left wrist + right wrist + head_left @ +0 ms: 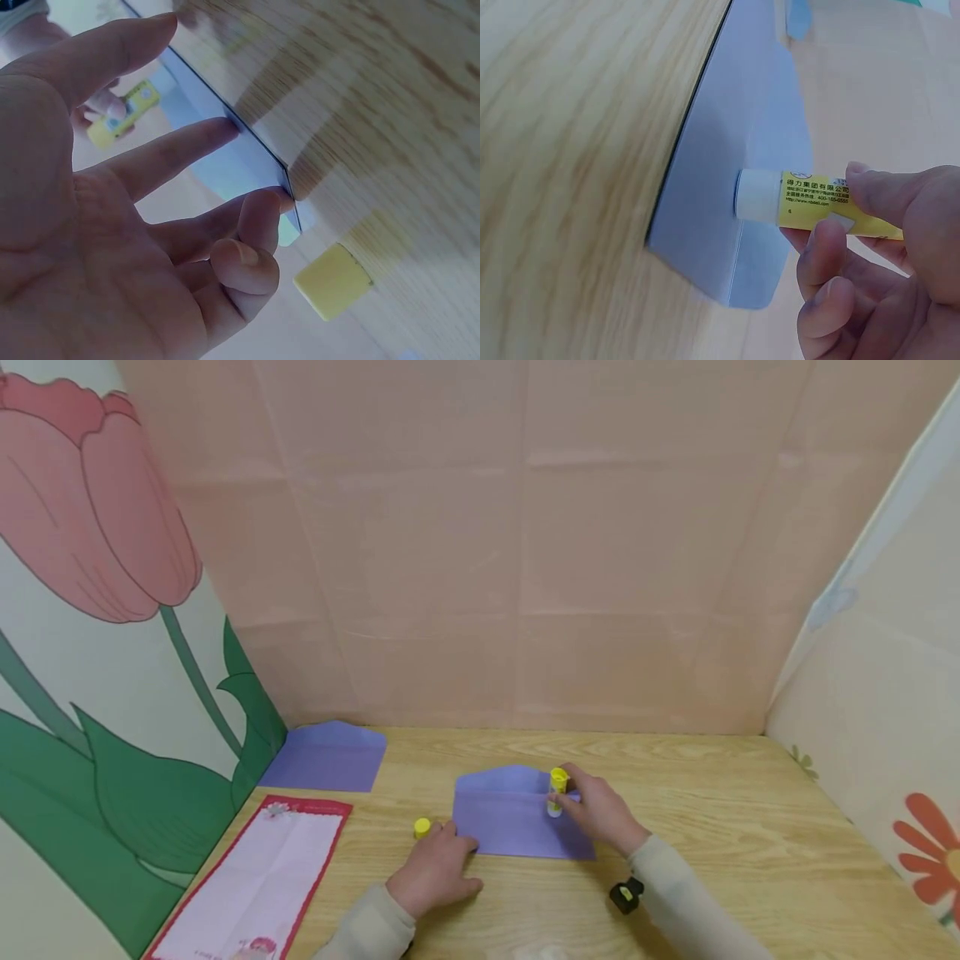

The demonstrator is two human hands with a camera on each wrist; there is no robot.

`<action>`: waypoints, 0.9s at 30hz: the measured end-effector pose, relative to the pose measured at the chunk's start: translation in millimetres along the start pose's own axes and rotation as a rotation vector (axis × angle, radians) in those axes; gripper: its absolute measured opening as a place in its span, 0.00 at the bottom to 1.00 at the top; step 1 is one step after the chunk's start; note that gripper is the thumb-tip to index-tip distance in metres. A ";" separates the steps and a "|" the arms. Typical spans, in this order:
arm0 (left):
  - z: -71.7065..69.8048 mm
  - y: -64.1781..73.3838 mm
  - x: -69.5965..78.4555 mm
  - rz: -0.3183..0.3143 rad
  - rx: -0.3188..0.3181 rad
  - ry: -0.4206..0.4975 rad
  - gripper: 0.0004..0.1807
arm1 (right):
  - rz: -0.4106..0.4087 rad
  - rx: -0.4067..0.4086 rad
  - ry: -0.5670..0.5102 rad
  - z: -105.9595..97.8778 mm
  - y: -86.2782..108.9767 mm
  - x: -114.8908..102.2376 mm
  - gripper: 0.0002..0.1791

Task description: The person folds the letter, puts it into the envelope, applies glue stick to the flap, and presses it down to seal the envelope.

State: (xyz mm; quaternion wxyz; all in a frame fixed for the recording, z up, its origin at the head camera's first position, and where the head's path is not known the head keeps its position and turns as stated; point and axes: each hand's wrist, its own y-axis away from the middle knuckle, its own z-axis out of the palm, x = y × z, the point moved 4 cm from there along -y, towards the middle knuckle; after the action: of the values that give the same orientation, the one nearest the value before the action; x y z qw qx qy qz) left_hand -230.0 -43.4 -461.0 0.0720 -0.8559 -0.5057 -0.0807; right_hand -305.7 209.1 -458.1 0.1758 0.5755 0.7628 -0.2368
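A purple envelope lies on the wooden table with its flap spread toward the back. My right hand grips a yellow glue stick between thumb and fingers. The stick's white end points down at the envelope's right part, by the flap fold in the right wrist view. My left hand rests at the envelope's lower left corner. Its index and middle fingertips touch the edge there, while the outer fingers bend inward in the left wrist view. A yellow cap stands on the table just beyond the left hand's fingers.
Another purple envelope lies at the back left. Nearer on the left is a pale sheet with a red border. A pinkish sheet-covered wall stands behind the table, with flower-printed walls at both sides.
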 end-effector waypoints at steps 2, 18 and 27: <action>0.8 0.0 -0.2 0.001 -0.002 0.000 0.29 | 0.005 -0.002 0.008 -2.7 1.3 2.3 0.23; -2.2 0.4 0.4 0.009 0.011 -0.002 0.28 | 0.038 0.046 0.036 -18.9 6.2 23.2 0.19; -0.7 0.3 0.0 0.018 0.011 -0.006 0.28 | 0.047 0.090 0.052 -24.7 9.2 24.3 0.20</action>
State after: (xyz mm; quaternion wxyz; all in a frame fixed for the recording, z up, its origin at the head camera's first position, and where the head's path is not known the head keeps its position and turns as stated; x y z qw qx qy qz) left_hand -229.8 -43.6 -460.3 0.0758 -0.8604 -0.4985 -0.0746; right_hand -303.4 244.4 -452.3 0.1356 0.6065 0.7419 -0.2517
